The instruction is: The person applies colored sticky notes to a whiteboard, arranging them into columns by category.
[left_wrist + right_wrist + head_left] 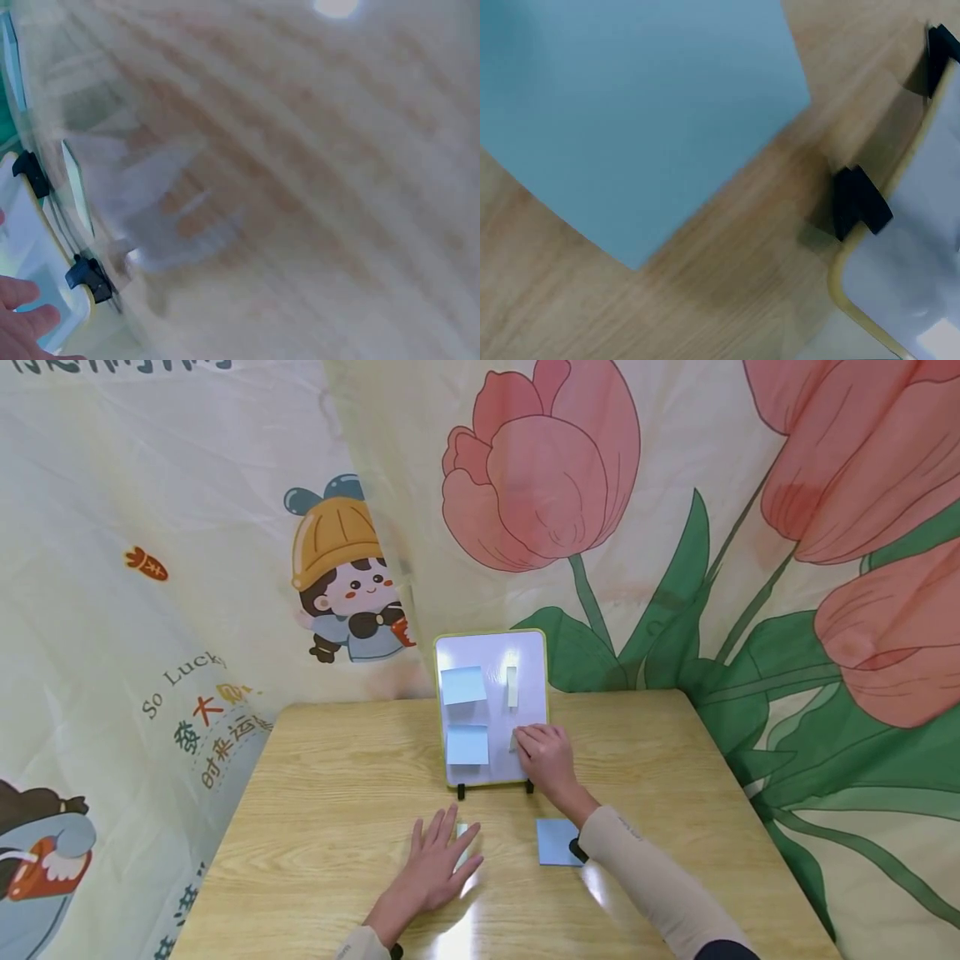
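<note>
A small whiteboard (pixel 498 710) with a yellow rim stands upright at the back of the table. Two blue sticky notes, an upper one (pixel 463 685) and a lower one (pixel 467 745), are on its left half; a pale narrow sticky strip (pixel 512 687) is at upper right. At the board's lower right, my right hand (pixel 546 762) pinches another pale strip (pixel 513 741) against the surface, mostly covering it. My left hand (pixel 437 866) is spread low over the table, fingers straight, beside and partly over a pale strip (pixel 462 842). Its fingers (pixel 26 319) show in the left wrist view.
A blue sticky-note pad (pixel 557 842) lies on the wooden table (pixel 337 793) under my right forearm, filling much of the right wrist view. Black feet (pixel 857 201) hold up the board. A printed cloth (pixel 225 527) hangs behind the table.
</note>
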The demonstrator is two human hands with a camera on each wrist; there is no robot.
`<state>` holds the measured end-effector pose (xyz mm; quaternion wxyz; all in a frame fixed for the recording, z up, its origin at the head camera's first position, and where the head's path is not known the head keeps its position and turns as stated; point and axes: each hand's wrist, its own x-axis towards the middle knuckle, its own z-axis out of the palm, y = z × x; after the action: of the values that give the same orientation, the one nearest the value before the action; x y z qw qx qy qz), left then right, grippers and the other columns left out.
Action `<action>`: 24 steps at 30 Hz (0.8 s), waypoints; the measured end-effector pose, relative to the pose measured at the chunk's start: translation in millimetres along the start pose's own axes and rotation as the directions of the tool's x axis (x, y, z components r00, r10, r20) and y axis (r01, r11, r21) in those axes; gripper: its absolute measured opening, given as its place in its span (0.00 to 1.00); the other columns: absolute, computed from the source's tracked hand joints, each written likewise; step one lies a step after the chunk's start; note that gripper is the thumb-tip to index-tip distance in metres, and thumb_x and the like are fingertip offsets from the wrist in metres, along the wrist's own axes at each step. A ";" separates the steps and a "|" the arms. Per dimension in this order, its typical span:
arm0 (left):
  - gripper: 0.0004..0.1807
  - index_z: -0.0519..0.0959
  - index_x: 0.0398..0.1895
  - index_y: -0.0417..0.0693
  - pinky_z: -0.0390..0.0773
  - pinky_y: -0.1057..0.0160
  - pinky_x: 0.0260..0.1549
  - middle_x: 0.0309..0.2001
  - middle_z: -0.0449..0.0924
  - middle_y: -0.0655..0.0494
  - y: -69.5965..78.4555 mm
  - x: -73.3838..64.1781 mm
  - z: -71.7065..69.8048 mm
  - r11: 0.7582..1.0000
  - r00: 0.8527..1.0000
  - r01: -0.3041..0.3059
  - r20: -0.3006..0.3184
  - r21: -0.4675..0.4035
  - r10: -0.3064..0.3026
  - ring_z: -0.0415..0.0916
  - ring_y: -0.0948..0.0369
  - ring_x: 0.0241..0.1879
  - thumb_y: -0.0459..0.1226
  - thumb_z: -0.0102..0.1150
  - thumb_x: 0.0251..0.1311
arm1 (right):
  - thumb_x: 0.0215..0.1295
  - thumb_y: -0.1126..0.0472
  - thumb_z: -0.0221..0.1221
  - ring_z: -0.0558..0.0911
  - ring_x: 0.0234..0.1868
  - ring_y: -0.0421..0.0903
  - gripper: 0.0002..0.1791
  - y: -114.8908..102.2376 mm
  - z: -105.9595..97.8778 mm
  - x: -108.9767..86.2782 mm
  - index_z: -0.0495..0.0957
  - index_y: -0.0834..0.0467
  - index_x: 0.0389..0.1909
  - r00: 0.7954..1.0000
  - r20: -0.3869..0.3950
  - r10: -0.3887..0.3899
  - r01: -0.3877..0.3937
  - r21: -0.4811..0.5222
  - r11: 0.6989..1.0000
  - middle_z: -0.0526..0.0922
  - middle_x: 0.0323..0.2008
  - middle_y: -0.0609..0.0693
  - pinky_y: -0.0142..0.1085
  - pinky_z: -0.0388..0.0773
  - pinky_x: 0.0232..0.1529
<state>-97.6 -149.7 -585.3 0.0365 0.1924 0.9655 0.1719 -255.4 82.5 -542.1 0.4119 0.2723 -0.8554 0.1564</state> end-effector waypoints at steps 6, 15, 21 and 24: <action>0.30 0.71 0.69 0.53 0.53 0.31 0.67 0.73 0.61 0.39 0.7 10.4 -11.3 0.999 0.994 -0.034 -0.101 0.000 0.034 0.60 0.41 0.71 0.58 0.42 0.72 | 0.57 0.66 0.67 0.87 0.35 0.48 0.06 -5.6 2.5 -10.9 0.89 0.56 0.35 1.000 0.027 0.007 -0.008 0.039 0.999 0.90 0.34 0.48 0.43 0.79 0.36; 0.19 0.77 0.60 0.45 0.80 0.50 0.53 0.56 0.82 0.51 39.4 71.5 -36.0 0.963 0.944 -0.264 -0.190 0.047 0.268 0.79 0.54 0.56 0.43 0.51 0.71 | 0.55 0.69 0.67 0.87 0.35 0.49 0.08 -0.9 -3.8 6.7 0.90 0.58 0.35 0.995 -0.096 0.031 -0.026 0.056 0.998 0.90 0.33 0.50 0.44 0.81 0.36; 0.27 0.64 0.73 0.47 0.72 0.42 0.61 0.71 0.67 0.49 52.2 119.6 -50.5 0.976 0.986 -0.164 0.001 0.145 0.165 0.65 0.52 0.70 0.45 0.44 0.74 | 0.53 0.69 0.67 0.87 0.36 0.50 0.09 -1.4 -11.7 7.8 0.89 0.60 0.36 0.986 -0.159 -0.042 0.051 0.051 0.997 0.90 0.34 0.52 0.45 0.80 0.37; 0.30 0.57 0.77 0.48 0.66 0.39 0.66 0.76 0.57 0.49 50.2 136.7 -55.1 0.976 0.993 -0.113 0.058 0.186 0.104 0.56 0.51 0.75 0.45 0.42 0.75 | 0.52 0.69 0.68 0.87 0.36 0.50 0.10 0.4 -15.3 2.6 0.89 0.60 0.37 0.982 -0.172 -0.076 0.086 0.052 0.995 0.90 0.35 0.52 0.45 0.80 0.38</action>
<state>-213.3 -71.2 -516.8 0.0320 0.2517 0.9643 0.0764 -247.5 89.5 -530.7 0.4812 0.3045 -0.8004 0.1875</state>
